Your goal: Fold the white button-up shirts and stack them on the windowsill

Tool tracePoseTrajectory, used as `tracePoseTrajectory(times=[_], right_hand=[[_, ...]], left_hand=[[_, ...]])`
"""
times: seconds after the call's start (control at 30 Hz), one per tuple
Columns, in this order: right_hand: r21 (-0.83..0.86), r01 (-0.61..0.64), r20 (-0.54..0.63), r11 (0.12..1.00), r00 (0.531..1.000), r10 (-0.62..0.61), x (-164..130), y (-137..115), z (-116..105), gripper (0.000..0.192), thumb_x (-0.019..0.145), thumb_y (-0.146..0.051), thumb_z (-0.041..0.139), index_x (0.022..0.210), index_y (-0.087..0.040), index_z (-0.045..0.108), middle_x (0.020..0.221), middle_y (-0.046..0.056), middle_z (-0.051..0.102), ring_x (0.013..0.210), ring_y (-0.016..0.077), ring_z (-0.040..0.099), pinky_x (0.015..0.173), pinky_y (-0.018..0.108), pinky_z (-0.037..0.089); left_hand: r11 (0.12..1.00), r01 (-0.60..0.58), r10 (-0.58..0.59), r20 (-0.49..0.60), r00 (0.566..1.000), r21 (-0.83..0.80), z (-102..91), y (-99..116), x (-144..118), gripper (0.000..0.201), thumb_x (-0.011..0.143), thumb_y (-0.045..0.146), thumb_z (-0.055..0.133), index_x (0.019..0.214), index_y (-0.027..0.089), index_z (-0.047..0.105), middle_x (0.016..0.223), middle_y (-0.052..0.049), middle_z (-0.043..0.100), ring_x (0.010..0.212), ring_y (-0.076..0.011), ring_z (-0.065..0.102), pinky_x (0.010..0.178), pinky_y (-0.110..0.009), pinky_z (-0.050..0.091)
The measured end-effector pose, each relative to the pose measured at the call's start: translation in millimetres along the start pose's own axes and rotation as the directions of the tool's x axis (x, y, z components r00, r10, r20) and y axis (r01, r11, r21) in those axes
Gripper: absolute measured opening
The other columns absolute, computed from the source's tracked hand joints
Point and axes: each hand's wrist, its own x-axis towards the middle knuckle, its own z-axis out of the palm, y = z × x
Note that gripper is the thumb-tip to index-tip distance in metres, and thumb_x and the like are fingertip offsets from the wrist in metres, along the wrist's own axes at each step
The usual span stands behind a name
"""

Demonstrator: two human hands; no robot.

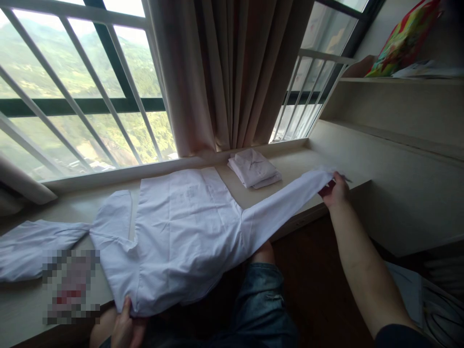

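White cloth long-sleeved shirt [181, 227] spread wide over the pale, smooth-faced tabletop [297, 157] below the window, near edge hanging over the front.

Key relation: the outstretched white cloth sleeve [281, 208]. Long axis runs from the shirt body rightward and slightly away, ending at the right hand [335, 190]. That hand is clamped on the cuff end, arm extended; shirt body lies to its left and nearer the person.

Left hand [127, 323] at the near edge, left of the body's middle, thumb over the cloth, pinching it; some fingers hidden. Much the nearer hand to the other, rumpled white sleeve [34, 246], off to the left, untouched.

Folded off-white cloth garment [253, 168] behind the outstretched sleeve, just beside the shirt. Collar position: cannot tell.
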Motion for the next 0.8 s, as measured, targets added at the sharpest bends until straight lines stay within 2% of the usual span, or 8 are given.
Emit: tracePoseTrajectory(times=[0.1, 0.23, 0.37, 0.5, 0.57, 0.67, 0.8], right_hand=[[0.009, -0.004, 0.108, 1.000, 0.994, 0.003, -16.0, -24.1, 32.5, 0.017, 0.084, -0.033, 0.059, 0.096, -0.021, 0.056, 0.079, -0.002, 0.058, 0.061, 0.0121, 0.059, 0.057, 0.028, 0.051], [-0.021, 0.028, 0.187, 0.999, 0.982, -0.024, -48.5, -27.6, 59.7, 0.022, 0.080, -0.034, 0.065, 0.094, -0.019, 0.058, 0.075, -0.002, 0.056, 0.058, 0.0121, 0.056, 0.048, 0.024, 0.048], [-0.027, 0.077, 0.114, 0.997, 0.991, -0.074, -69.7, -31.8, 66.1, 0.024, 0.084, -0.038, 0.062, 0.098, -0.018, 0.059, 0.076, -0.002, 0.056, 0.059, 0.0119, 0.058, 0.047, 0.023, 0.049], [-0.065, 0.108, 0.043, 0.992, 0.993, -0.106, -79.0, -55.3, 64.1, 0.026, 0.089, -0.040, 0.057, 0.108, -0.022, 0.061, 0.086, 0.002, 0.060, 0.065, 0.0136, 0.062, 0.048, 0.024, 0.052], [-0.086, 0.145, 0.049, 0.986, 0.989, -0.141, -83.7, -67.6, 65.4, 0.025, 0.090, -0.039, 0.058, 0.108, -0.023, 0.061, 0.090, 0.003, 0.061, 0.066, 0.0134, 0.061, 0.049, 0.024, 0.053], [-0.108, 0.218, 0.117, 0.970, 0.972, -0.205, -92.8, -76.8, 74.9, 0.024, 0.090, -0.038, 0.059, 0.108, -0.023, 0.061, 0.089, 0.003, 0.061, 0.066, 0.0132, 0.060, 0.051, 0.026, 0.054], [-0.132, 0.284, 0.140, 0.950, 0.954, -0.265, -103.1, -68.0, 103.2, 0.025, 0.089, -0.043, 0.058, 0.104, -0.022, 0.062, 0.092, 0.006, 0.063, 0.070, 0.0156, 0.062, 0.057, 0.031, 0.056]], left_hand=[[1.000, 0.010, -0.010, -0.007, 1.000, -0.027, 2.3, 0.3, -3.7, 0.031, 0.098, 0.020, 0.049, 0.125, 0.022, 0.065, 0.103, -0.003, 0.074, 0.096, -0.0167, 0.071, 0.092, -0.031, 0.059], [0.998, 0.002, -0.003, -0.002, 1.000, -0.061, 5.5, 2.7, -9.5, 0.030, 0.098, 0.018, 0.048, 0.122, 0.021, 0.066, 0.103, -0.003, 0.073, 0.085, -0.0139, 0.071, 0.084, -0.028, 0.061], [0.998, -0.011, 0.011, -0.009, 1.000, -0.056, 6.0, 4.3, -15.2, 0.028, 0.096, 0.014, 0.051, 0.119, 0.019, 0.066, 0.100, -0.003, 0.073, 0.082, -0.0142, 0.070, 0.077, -0.026, 0.062], [0.996, -0.070, 0.070, 0.001, 0.998, -0.052, 8.2, 3.9, -20.1, 0.034, 0.093, 0.010, 0.052, 0.122, 0.024, 0.063, 0.099, -0.002, 0.073, 0.082, -0.0141, 0.071, 0.073, -0.025, 0.062], [0.994, -0.097, 0.096, -0.011, 0.995, -0.046, 9.8, 3.0, -21.2, 0.032, 0.090, 0.009, 0.055, 0.117, 0.023, 0.063, 0.098, -0.001, 0.073, 0.082, -0.0141, 0.071, 0.072, -0.024, 0.062], [0.992, -0.115, 0.113, -0.043, 0.993, -0.049, 10.5, 1.5, -21.5, 0.020, 0.084, 0.007, 0.060, 0.099, 0.020, 0.060, 0.093, -0.001, 0.072, 0.079, -0.0142, 0.070, 0.070, -0.025, 0.061], [0.993, -0.091, 0.089, -0.017, 0.996, -0.073, 8.5, 2.2, -22.5, 0.018, 0.081, 0.009, 0.064, 0.092, 0.020, 0.054, 0.093, -0.002, 0.072, 0.078, -0.0162, 0.071, 0.069, -0.029, 0.062]])
